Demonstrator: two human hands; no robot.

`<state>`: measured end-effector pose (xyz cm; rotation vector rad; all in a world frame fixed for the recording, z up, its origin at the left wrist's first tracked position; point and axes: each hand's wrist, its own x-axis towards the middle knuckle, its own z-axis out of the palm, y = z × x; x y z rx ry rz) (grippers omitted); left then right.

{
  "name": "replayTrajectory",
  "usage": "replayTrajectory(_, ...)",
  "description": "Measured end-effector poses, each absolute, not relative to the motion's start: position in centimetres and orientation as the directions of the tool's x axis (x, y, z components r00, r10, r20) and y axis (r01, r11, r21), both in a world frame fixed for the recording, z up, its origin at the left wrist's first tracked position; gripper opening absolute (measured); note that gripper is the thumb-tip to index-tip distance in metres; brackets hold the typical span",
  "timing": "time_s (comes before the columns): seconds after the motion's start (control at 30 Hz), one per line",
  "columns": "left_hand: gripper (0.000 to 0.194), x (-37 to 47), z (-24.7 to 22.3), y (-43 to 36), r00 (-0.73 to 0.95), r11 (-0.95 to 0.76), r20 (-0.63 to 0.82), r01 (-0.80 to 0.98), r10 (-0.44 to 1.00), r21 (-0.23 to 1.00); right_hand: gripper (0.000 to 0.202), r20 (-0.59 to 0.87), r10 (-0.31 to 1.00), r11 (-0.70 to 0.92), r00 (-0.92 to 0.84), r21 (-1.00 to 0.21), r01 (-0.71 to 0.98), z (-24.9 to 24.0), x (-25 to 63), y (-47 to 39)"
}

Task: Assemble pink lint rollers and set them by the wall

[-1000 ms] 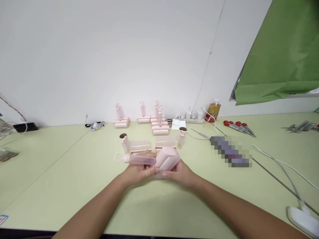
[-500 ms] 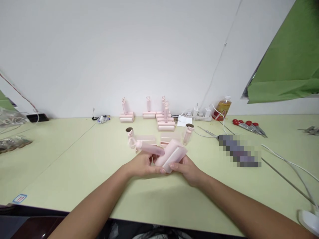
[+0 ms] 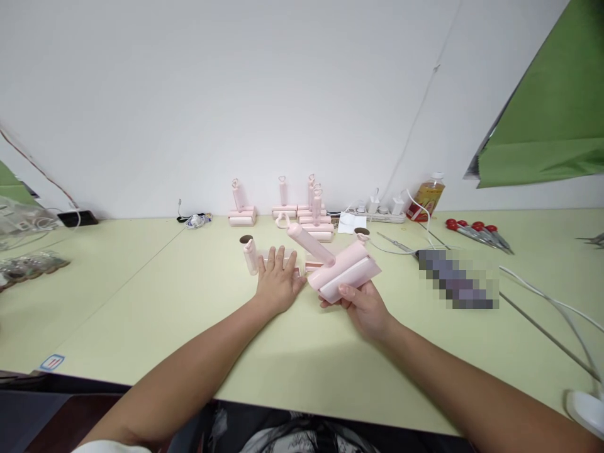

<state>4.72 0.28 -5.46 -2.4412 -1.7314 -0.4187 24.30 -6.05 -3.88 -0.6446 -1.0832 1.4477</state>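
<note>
My right hand [image 3: 365, 309] grips a pale pink lint roller [image 3: 349, 272] by its wide head, thumb on the lower edge. Its handle points up and left, ending in a heart-shaped loop [image 3: 283, 220]. My left hand [image 3: 277, 283] lies palm down with fingers spread, over a clear and pink roller part on the table; most of that part is hidden. Just left of those fingers is a pink handle [image 3: 250, 258] beside a brown-ended roll [image 3: 246, 240]. Another pink roller part [image 3: 313, 267] shows between my hands. A second brown-ended roll [image 3: 362, 232] is partly behind the held roller.
Several pink lint rollers [image 3: 242, 217] stand along the wall. To the right are a power strip [image 3: 382, 218], white paper [image 3: 352, 223], a drink bottle [image 3: 427, 198], red-ended tools [image 3: 479, 233], a blurred-out dark object [image 3: 455, 280] and loose cables. A coiled white cable [image 3: 196, 220] lies back left.
My left hand has let go of the lint roller and moved forward, flattening over the part on the table. My right hand has moved the roller slightly right and up, its handle now raised.
</note>
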Motion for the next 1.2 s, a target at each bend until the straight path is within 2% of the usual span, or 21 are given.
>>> replayTrajectory(0.7, 0.063, 4.9, -4.2, 7.6, 0.362, -0.393, 0.208, 0.909, 0.909, 0.136, 0.046, 0.167, 0.973, 0.079, -0.161, -0.892, -0.446, -3.6, 24.3, -6.3)
replayTrajectory(0.9, 0.057, 4.6, -4.5, 7.7, 0.345, -0.384, 0.246, 0.914, 0.906, 0.133, 0.048, 0.164, 0.977, 0.090, -0.135, -0.894, -0.439, -3.5, 24.4, -6.3)
replayTrajectory(0.97, 0.057, 4.4, -4.6, 7.2, 0.343, -0.382, 0.250, 0.915, 0.905, 0.127, 0.047, 0.163, 0.977, 0.087, -0.136, -0.892, -0.443, -3.4, 24.4, -6.3)
replayTrajectory(1.13, 0.072, 4.2, -4.4, 6.3, 0.389, -0.413, 0.250, 0.909, 0.887, 0.053, 0.046, 0.170, 0.972, 0.079, -0.164, -0.889, -0.452, -3.6, 24.4, -6.4)
replayTrajectory(1.2, 0.070, 4.2, -4.4, 6.3, 0.377, -0.399, 0.265, 0.916, 0.888, 0.034, 0.047, 0.179, 0.970, 0.087, -0.162, -0.886, -0.455, -3.7, 24.4, -6.3)
